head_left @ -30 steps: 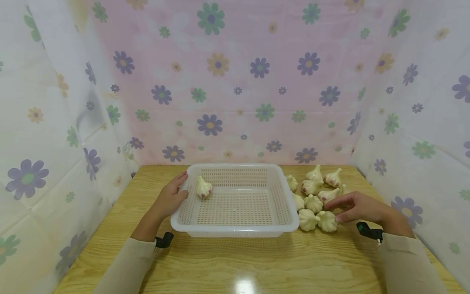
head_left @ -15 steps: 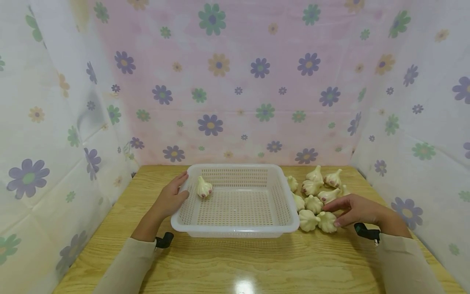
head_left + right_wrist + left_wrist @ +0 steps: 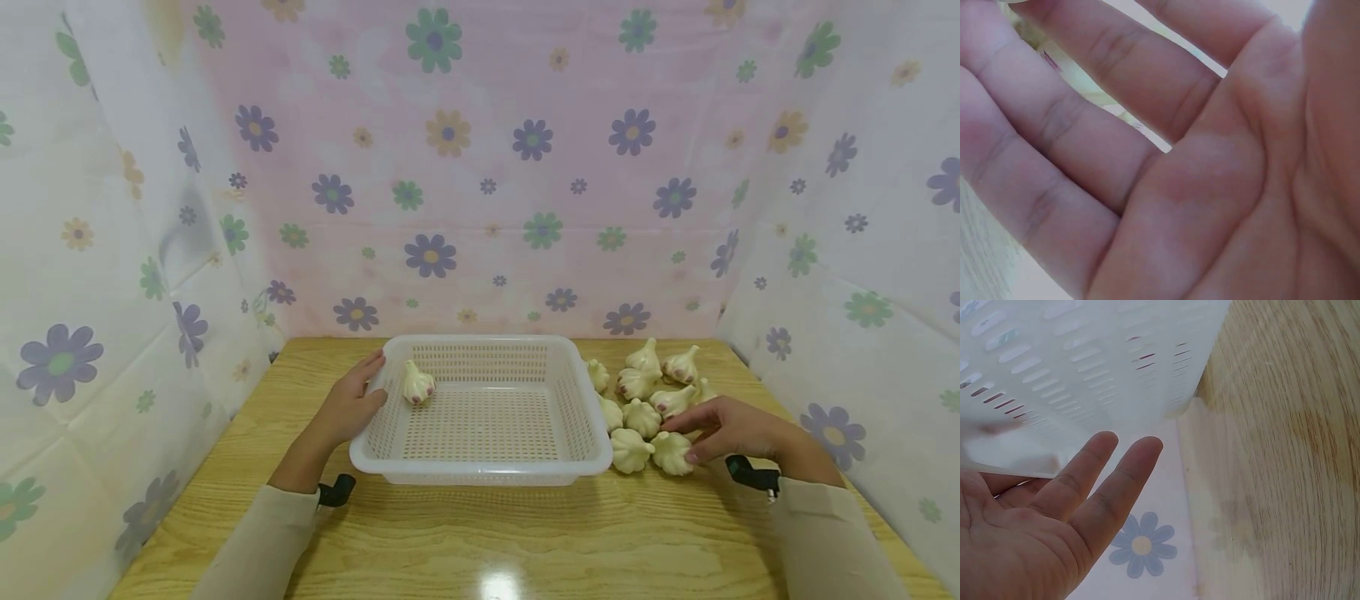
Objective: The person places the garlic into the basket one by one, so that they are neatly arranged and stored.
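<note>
A white perforated plastic basket (image 3: 480,468) stands mid-table, with one garlic bulb (image 3: 417,383) inside near its left wall. My left hand (image 3: 350,404) holds the basket's left rim, thumb over the edge; in the left wrist view its fingers (image 3: 1119,487) lie along the outer wall. To the right of the basket, my right hand (image 3: 738,429) pinches the nearest right garlic bulb (image 3: 672,452), thumb on its right side and fingertips behind it. The right wrist view is filled by the palm (image 3: 1204,187), with only a sliver of pale surface at the fingertips.
Several more garlic bulbs (image 3: 638,383) lie bunched between the basket and my right hand, some touching its right side. Flower-printed cloth (image 3: 487,208) encloses the wooden table (image 3: 420,542) at the back and both sides.
My right fingers have closed in on the near garlic bulb, which has shifted very slightly to the right. My left hand and the basket have stayed in place.
</note>
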`<state>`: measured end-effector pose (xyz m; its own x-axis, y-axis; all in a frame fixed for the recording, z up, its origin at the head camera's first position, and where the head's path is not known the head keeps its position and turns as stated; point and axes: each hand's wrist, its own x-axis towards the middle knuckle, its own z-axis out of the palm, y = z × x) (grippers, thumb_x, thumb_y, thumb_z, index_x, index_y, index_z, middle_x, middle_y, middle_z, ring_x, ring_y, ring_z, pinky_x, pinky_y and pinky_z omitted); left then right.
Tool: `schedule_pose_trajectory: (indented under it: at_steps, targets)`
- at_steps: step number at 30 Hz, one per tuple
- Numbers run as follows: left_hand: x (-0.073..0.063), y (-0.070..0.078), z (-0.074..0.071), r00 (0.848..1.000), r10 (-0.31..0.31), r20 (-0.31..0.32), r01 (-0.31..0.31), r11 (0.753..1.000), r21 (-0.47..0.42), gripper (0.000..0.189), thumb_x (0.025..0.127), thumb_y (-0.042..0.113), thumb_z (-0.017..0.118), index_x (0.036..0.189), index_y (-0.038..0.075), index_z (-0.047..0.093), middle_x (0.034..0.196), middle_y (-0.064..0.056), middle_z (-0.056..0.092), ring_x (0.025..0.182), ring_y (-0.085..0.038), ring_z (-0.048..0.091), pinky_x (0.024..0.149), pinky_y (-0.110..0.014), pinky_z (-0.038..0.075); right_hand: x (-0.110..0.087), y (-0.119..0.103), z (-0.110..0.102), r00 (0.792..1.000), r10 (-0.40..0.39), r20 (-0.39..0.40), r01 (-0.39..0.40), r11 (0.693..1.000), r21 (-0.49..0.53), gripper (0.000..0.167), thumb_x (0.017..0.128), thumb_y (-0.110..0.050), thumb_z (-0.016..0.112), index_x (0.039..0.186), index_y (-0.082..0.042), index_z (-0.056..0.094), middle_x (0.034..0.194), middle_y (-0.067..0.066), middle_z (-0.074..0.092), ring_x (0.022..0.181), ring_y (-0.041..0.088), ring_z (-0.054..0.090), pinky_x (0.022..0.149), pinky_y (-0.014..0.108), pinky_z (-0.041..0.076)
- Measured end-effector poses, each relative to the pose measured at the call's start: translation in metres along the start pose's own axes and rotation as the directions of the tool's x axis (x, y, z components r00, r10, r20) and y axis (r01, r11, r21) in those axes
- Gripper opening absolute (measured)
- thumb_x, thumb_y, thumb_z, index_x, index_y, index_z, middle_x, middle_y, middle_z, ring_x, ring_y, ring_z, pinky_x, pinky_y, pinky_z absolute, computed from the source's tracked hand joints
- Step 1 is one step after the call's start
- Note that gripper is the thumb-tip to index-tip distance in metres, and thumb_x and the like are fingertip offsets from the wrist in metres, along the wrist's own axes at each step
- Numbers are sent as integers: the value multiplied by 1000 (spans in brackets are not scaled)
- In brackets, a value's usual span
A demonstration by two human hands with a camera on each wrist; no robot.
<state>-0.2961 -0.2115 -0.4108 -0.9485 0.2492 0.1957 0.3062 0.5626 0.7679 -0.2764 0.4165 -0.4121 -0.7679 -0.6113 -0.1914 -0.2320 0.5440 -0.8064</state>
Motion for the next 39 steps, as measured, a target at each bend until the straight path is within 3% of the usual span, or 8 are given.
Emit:
schedule_pose_trajectory:
  at_steps: [5, 12, 18, 21, 23, 31, 36, 39]
  targets:
    - [1, 0, 2, 1000, -1, 8, 1, 1000, -19, 68, 99, 10, 50, 162, -2, 28, 174, -8, 18, 154, -40, 30, 107, -54, 51, -6, 0, -2, 1000, -26, -15, 26, 1000, -3, 49, 95, -11, 72, 141, 4, 61, 144, 42, 49, 115, -3, 66, 84, 29, 61]
    - [2, 0, 2, 1000, -5, 1, 5, 1000, -13, 68, 99, 10, 51, 162, -2, 28, 174, -7, 18, 157, -38, 24, 111, -54, 47, -12, -6, -5, 996, -42, -76, 38, 998, -44, 46, 96, -12, 71, 138, 4, 63, 139, 40, 54, 113, -1, 68, 84, 26, 60]
    - [2, 1, 0, 1000, 3, -7, -3, 1000, 9, 68, 97, 10, 51, 161, -4, 29, 173, -10, 19, 157, -39, 22, 118, -56, 38, -12, -13, -4, 986, -44, -159, 32, 997, -74, 44, 94, -15, 75, 136, -2, 67, 133, 11, 70, 109, 3, 70, 82, 29, 62]
    - [1, 2, 0, 1000, 2, -10, -2, 1000, 15, 69, 96, 11, 51, 160, -4, 29, 173, -10, 20, 157, -39, 22, 119, -56, 37, -13, -17, -3, 984, -71, -165, 61, 996, -61, 42, 95, -12, 73, 135, -1, 65, 130, -6, 69, 104, 10, 73, 80, 32, 62]
    - [1, 3, 0, 1000, 0, -12, 0, 1000, 16, 69, 96, 11, 51, 160, -5, 30, 173, -10, 20, 157, -39, 23, 119, -55, 37, -13, -19, -2, 982, -89, -169, 81, 995, -54, 42, 95, -9, 72, 135, -1, 63, 128, -10, 67, 103, 12, 74, 80, 33, 62]
    - [0, 2, 0, 1000, -2, -18, 2, 1000, 24, 68, 97, 12, 51, 160, -4, 30, 173, -10, 21, 158, -39, 22, 121, -56, 33, -11, -23, -1, 980, -74, -184, 67, 997, -45, 48, 96, -9, 72, 141, 0, 58, 135, -9, 59, 108, 8, 70, 80, 34, 62]
    - [0, 1, 0, 1000, 11, -28, -9, 999, 36, 68, 97, 11, 50, 159, -5, 31, 172, -12, 22, 157, -40, 22, 122, -57, 31, -10, -27, -1, 979, -65, -196, 57, 997, -42, 45, 96, -9, 71, 137, 0, 56, 138, 8, 54, 89, 17, 72, 76, 35, 61]
    - [0, 1, 0, 999, 14, -33, -12, 999, 48, 68, 96, 11, 50, 159, -6, 31, 172, -13, 22, 157, -41, 22, 123, -57, 29, -8, -30, 0, 974, -82, -213, 75, 996, -39, 40, 95, -8, 71, 132, -2, 57, 134, 10, 53, 81, 20, 68, 74, 35, 60]
